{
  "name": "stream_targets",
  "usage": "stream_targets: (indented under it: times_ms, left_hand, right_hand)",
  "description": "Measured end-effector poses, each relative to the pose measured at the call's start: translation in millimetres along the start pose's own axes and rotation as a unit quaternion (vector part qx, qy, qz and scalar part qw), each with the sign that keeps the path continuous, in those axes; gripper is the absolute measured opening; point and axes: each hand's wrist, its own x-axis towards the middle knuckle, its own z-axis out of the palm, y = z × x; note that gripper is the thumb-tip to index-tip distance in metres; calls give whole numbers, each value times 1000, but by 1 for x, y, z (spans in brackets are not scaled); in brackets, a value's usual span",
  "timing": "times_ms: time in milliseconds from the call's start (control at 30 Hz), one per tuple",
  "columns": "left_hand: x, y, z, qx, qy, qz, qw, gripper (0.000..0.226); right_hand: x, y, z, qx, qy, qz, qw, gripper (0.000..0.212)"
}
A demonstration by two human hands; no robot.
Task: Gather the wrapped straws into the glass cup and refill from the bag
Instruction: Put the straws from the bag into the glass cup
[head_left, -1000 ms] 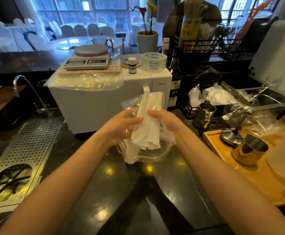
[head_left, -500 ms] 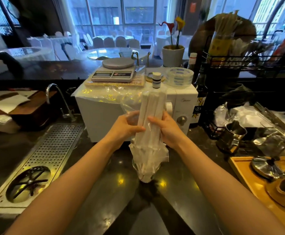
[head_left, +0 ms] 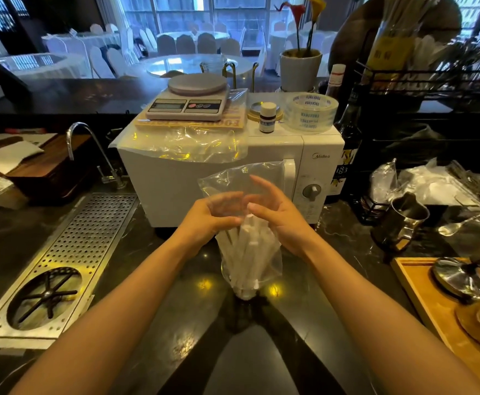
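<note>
A clear plastic bag (head_left: 250, 258) of white wrapped straws (head_left: 247, 243) stands upright on the dark counter in front of me, its empty upper part (head_left: 241, 181) rising above my hands. My left hand (head_left: 207, 220) pinches the bag at its neck from the left. My right hand (head_left: 278, 215) is at the bag's right side with fingers spread and holds nothing. A tall glass cup (head_left: 389, 47) with a yellow label, holding straws, stands on the black rack at the back right.
A white microwave (head_left: 261, 155) stands right behind the bag, with a scale (head_left: 190, 101), a tape roll (head_left: 310, 112) and a small bottle on top. A perforated metal drain tray (head_left: 70, 252) lies left. A metal pitcher (head_left: 404, 220) and a wooden tray (head_left: 432, 309) sit right.
The bag has come down to stand on the counter and the straws have sunk to its bottom. My right hand has let go and spread its fingers.
</note>
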Motion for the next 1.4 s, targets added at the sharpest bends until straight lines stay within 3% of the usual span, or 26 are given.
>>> stream_targets:
  times_ms: [433,1000,1233,1400]
  left_hand:
    - [3,12,0,20,24,27,999,26]
    - [15,82,-10,56,6,155,986,20]
    - [25,113,8,11,-4,198,980,18]
    - [38,111,42,-54,-9,168,984,17]
  right_hand:
    - [-3,-10,-6,1,-2,-22,1000,32]
    - [-2,-66,-19,27,47,-94,994,26]
    - [-15,-83,-39,37,128,-95,987,18]
    - [-37,-72,-60,23,221,-76,972,14]
